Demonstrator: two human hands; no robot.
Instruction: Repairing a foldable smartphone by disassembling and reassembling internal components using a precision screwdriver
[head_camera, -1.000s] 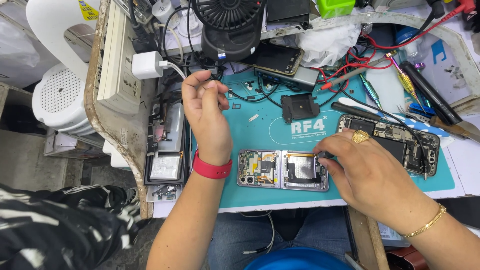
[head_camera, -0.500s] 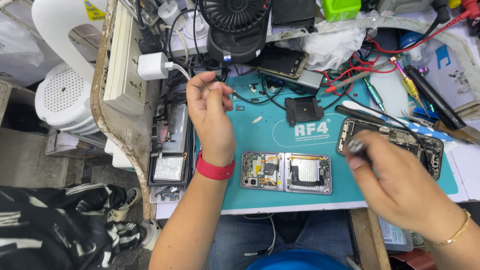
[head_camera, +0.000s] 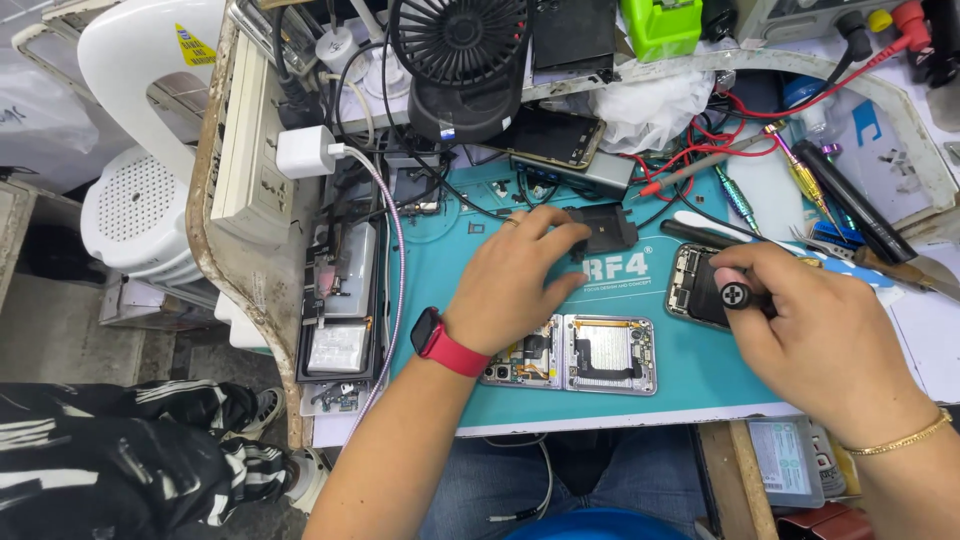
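An opened foldable phone (head_camera: 590, 353) lies flat on the teal work mat (head_camera: 450, 270), its insides showing. My left hand (head_camera: 515, 275) rests over its upper left part, fingers reaching toward a small black square part (head_camera: 608, 228) on the mat. My right hand (head_camera: 815, 320) grips a black-handled screwdriver (head_camera: 735, 296), its round cap facing up, over a second opened phone (head_camera: 692, 285) at the right. The screwdriver's tip is hidden.
A black desk fan (head_camera: 462, 60) stands at the back, beside a dark phone (head_camera: 555, 135) and tangled red and black leads (head_camera: 720, 135). Screwdrivers (head_camera: 800, 185) lie at the right. A power strip (head_camera: 250, 130) with a white charger (head_camera: 305, 150) and opened devices (head_camera: 340, 300) fill the left edge.
My left hand has come down from near the fan's base onto the mat by the black square part. My right hand has lifted off the foldable phone and moved right with the screwdriver.
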